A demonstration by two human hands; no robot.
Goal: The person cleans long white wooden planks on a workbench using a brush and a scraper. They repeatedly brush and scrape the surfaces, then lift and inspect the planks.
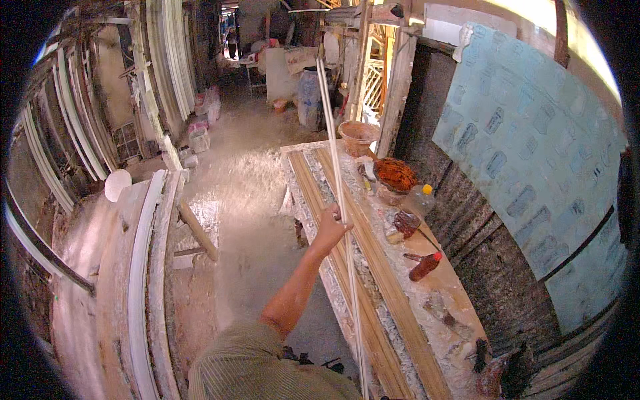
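My left hand is closed around a long, thin white moulding strip, gripping it near its middle. The strip runs from the far end of a workbench down past the lower edge of the view. Beneath it, long brown wooden mouldings lie lengthwise on the bench, with crusty white residue between them. My left arm, in an olive ribbed sleeve, reaches in from below. My right hand does not show.
Along the bench's right side are a bottle with a red cap, a bowl of orange-brown material, a clear yellow-capped bottle and a basin. Left stands another bench with a white moulding. A blue barrel stands far back.
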